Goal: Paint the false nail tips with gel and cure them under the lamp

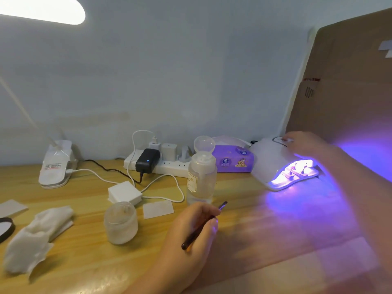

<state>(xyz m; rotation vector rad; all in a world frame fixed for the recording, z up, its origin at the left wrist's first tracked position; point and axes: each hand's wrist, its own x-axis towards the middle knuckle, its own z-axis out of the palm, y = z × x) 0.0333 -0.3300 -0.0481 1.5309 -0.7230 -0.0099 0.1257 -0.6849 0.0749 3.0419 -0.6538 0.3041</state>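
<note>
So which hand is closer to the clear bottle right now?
Left. The left hand, holding the brush, sits just in front of the bottle; the right hand rests on the lamp, farther right.

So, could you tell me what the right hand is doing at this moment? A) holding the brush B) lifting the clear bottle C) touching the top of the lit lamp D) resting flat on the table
C: the right hand touches the top of the glowing lamp; the left hand holds the brush.

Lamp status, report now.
Right hand on top of lamp, fingers at its button. Lamp lit, nail tips inside. Left hand holds brush. Nothing in the way.
</note>
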